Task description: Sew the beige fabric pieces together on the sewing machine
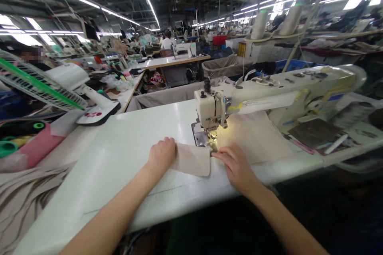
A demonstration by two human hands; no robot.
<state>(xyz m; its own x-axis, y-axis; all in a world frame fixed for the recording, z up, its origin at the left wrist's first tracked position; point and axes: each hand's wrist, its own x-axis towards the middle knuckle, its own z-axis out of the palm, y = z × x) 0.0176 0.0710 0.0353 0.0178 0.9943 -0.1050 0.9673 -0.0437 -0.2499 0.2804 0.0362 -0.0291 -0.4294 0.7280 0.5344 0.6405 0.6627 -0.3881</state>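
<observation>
A small beige fabric piece [193, 160] lies on the pale table just in front of the sewing machine's needle area. My left hand [163, 153] is closed on its left end, fingers curled over the cloth. Close to the opposite edge, my right hand [236, 167] has its thumb and fingers pressed together; a small dark bit shows at the fingertips, too small to name. Directly beyond the hands stands the sewing machine head [208, 107], its lamp lighting the presser foot [212, 134]. A larger beige fabric panel [254, 137] spreads flat under the machine arm, behind my right hand.
A white fan [98, 107] stands at the left. Stacked beige cloth [24, 203] lies at the lower left. On the right are a dark fabric piece [309, 133] and a grey thread cone [353, 113]. A cloth-lined bin [227, 65] sits behind the table.
</observation>
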